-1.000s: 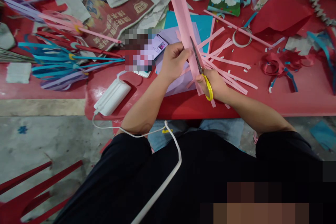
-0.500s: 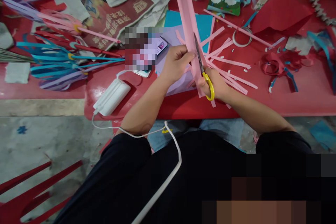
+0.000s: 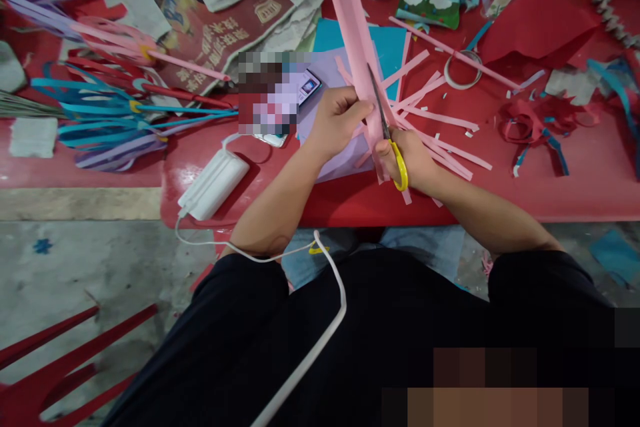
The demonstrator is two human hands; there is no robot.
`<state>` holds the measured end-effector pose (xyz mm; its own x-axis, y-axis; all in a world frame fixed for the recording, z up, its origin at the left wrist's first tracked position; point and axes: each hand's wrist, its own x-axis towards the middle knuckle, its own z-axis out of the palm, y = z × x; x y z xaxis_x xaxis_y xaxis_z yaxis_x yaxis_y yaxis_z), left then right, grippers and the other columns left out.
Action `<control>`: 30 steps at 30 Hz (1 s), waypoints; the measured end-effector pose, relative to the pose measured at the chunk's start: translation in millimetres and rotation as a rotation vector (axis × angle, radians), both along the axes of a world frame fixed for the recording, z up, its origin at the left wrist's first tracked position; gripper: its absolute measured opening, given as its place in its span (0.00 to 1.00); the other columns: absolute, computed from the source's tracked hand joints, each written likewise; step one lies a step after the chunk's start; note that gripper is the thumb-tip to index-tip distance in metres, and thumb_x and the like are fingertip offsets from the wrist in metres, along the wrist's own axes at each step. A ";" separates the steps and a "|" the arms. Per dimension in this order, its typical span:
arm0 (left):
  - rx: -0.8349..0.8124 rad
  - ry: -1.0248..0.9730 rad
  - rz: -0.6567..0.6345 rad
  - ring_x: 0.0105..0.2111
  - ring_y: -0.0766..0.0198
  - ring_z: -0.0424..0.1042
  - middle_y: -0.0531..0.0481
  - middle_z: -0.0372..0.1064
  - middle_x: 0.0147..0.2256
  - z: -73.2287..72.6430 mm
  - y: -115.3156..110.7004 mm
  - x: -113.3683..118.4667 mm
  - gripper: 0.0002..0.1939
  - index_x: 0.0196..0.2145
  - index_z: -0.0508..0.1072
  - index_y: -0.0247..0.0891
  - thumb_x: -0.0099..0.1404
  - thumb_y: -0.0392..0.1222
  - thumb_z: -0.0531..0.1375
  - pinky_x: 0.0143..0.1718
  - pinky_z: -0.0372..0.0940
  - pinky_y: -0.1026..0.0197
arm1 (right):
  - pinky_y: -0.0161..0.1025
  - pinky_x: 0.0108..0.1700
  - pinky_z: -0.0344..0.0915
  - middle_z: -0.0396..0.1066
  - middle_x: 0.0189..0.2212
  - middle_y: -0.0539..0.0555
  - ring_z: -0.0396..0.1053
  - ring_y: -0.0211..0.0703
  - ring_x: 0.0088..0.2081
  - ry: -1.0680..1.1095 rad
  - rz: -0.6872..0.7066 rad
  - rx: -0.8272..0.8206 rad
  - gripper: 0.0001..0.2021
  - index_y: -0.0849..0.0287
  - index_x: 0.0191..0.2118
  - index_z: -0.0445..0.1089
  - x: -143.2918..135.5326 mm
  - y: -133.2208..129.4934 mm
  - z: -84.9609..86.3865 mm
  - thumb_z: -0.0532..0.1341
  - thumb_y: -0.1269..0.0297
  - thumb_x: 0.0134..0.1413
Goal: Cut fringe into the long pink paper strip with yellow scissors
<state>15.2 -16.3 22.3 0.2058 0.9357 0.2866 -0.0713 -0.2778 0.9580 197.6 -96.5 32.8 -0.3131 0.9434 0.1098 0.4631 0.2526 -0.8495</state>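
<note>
My left hand [image 3: 336, 121] pinches a long folded strip of pink paper [image 3: 350, 20] by its left edge, thumb on top. The strip stands up away from me toward the far side of the table. In my right hand [image 3: 413, 157] are scissors with yellow handles [image 3: 401, 167], my fingers closed round the loops. Their blades [image 3: 379, 103] lie along the right part of the pink paper, pointing away from me. Several narrow cut pink strips [image 3: 450, 150] fan out on the table to the right. Under my hands lies a purple paper sheet [image 3: 345, 163], over a blue sheet [image 3: 327, 33].
A phone [image 3: 309, 85] and a white power bank [image 3: 214, 185] with a cable lie left on the red table [image 3: 550, 200]. Looped blue paper flowers [image 3: 95, 110] and newspaper [image 3: 215, 27] are further left. A tape roll [image 3: 463, 70] and red paper [image 3: 535, 33] lie right.
The upper part of the pink paper has tilted slightly left, and the scissor blades have shifted a little along it. Both hands keep almost the same place.
</note>
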 end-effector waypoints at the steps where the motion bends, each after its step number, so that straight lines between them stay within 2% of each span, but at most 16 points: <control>1: 0.005 -0.016 -0.002 0.23 0.64 0.53 0.54 0.50 0.22 1.0 -0.1 0.0 0.27 0.20 0.66 0.42 0.69 0.53 0.72 0.27 0.50 0.54 | 0.48 0.29 0.61 0.67 0.22 0.54 0.66 0.47 0.24 0.014 0.006 -0.011 0.42 0.50 0.30 0.62 -0.1 0.0 -0.4 0.44 0.11 0.63; 3: 0.009 -0.044 0.000 0.23 0.63 0.54 0.53 0.53 0.23 2.5 0.6 -0.7 0.28 0.21 0.67 0.42 0.71 0.58 0.71 0.28 0.52 0.54 | 0.48 0.30 0.65 0.68 0.21 0.53 0.68 0.47 0.24 0.029 0.014 -0.019 0.42 0.49 0.29 0.62 -0.8 -0.7 -0.8 0.45 0.11 0.64; 7: 0.043 -0.087 0.044 0.25 0.63 0.54 0.54 0.51 0.25 1.4 5.4 -4.1 0.30 0.25 0.66 0.43 0.77 0.64 0.67 0.29 0.53 0.53 | 0.47 0.33 0.69 0.72 0.20 0.53 0.73 0.49 0.25 -0.003 0.066 -0.052 0.40 0.50 0.29 0.64 -1.7 -3.1 2.1 0.47 0.15 0.68; 10: 0.072 -0.081 0.088 0.25 0.63 0.54 0.54 0.49 0.25 -0.4 9.7 -6.6 0.29 0.25 0.64 0.43 0.77 0.59 0.68 0.30 0.54 0.53 | 0.47 0.32 0.69 0.74 0.22 0.55 0.75 0.51 0.28 -0.007 0.106 -0.047 0.39 0.51 0.32 0.66 -0.1 -2.8 4.3 0.48 0.17 0.69; 16: 0.071 -0.048 0.117 0.24 0.64 0.50 0.54 0.49 0.24 0.5 8.8 -5.4 0.25 0.22 0.63 0.43 0.73 0.45 0.68 0.29 0.47 0.53 | 0.47 0.31 0.63 0.71 0.25 0.55 0.68 0.48 0.27 -0.051 0.158 0.039 0.45 0.51 0.31 0.65 4.1 2.0 1.1 0.45 0.09 0.59; 23: -0.025 0.099 0.103 0.25 0.63 0.57 0.55 0.50 0.24 -4.6 2.6 -4.0 0.29 0.22 0.63 0.42 0.75 0.47 0.73 0.28 0.56 0.55 | 0.48 0.33 0.62 0.72 0.27 0.56 0.69 0.49 0.29 -0.051 0.139 0.060 0.47 0.52 0.33 0.67 3.0 2.4 5.9 0.40 0.08 0.59; 30: 0.003 0.042 0.040 0.24 0.65 0.47 0.54 0.46 0.24 1.3 -0.5 -0.8 0.30 0.20 0.61 0.40 0.73 0.47 0.72 0.27 0.44 0.56 | 0.48 0.33 0.69 0.68 0.20 0.53 0.68 0.47 0.24 0.041 0.091 -0.004 0.46 0.53 0.27 0.70 -0.6 -1.7 8.8 0.44 0.12 0.65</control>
<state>14.4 -16.8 23.6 0.1797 0.9425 0.2819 -0.0201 -0.2830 0.9589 197.0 -98.1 41.6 -0.3932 0.9115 0.1206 0.4029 0.2887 -0.8685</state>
